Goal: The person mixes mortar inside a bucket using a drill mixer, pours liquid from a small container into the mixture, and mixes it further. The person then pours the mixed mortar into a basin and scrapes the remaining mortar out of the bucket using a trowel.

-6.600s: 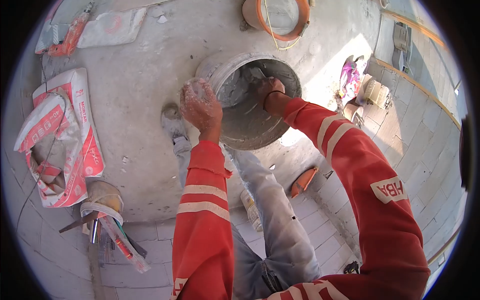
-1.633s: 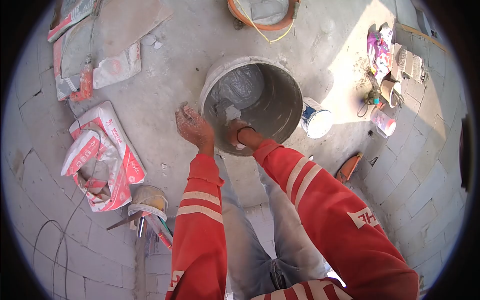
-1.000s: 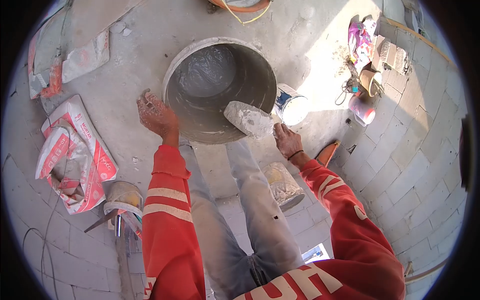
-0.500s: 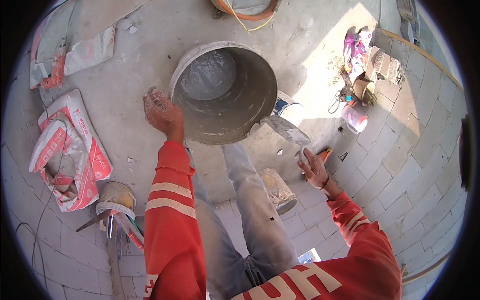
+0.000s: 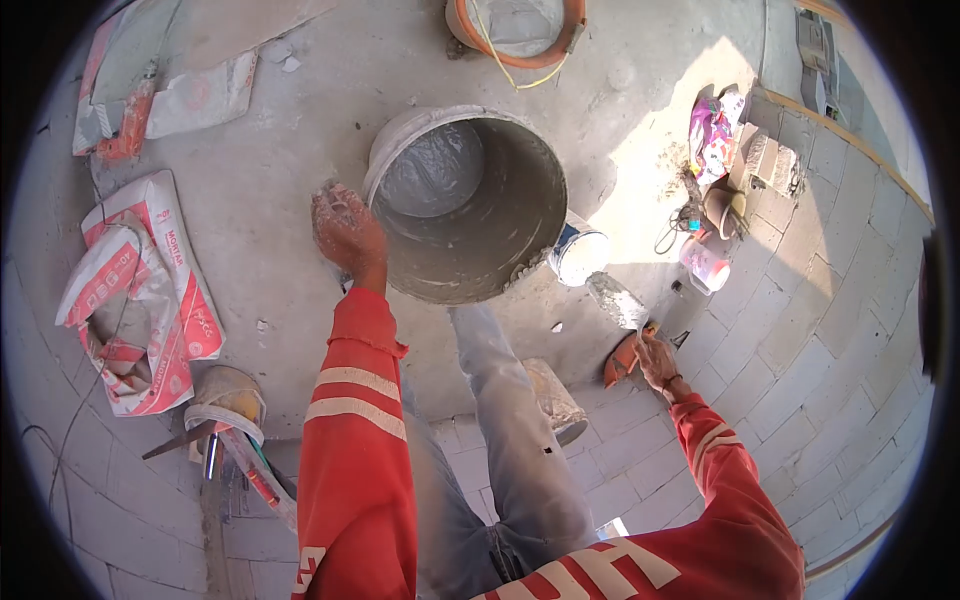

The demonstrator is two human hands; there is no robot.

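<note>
Trowel and right hand have swung toward the right edge of the floor, grip wrapped round the tool, while the left hand, grip unclear, seemingly steadies the tilted bucket

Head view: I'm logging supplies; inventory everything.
Large round bucket: one, grey, centre
Metal trowel: one, grey, right
Round bucket: one, orange, top
Round plastic pail: one, white/blue, right
Splattered bucket: one, pale, lower centre
Tool bucket: one, yellowish, left
Mortar bags: several, white/red, left
Curved object: one, orange, right
Patterned bag: one, purple, right
Translucent container: one, pink, right
Left hand: one, dusty, by large bucket
Right hand: one, bare, on trowel
Sleeves: two, red, foreground
Trousers: one, grey, bottom
</note>
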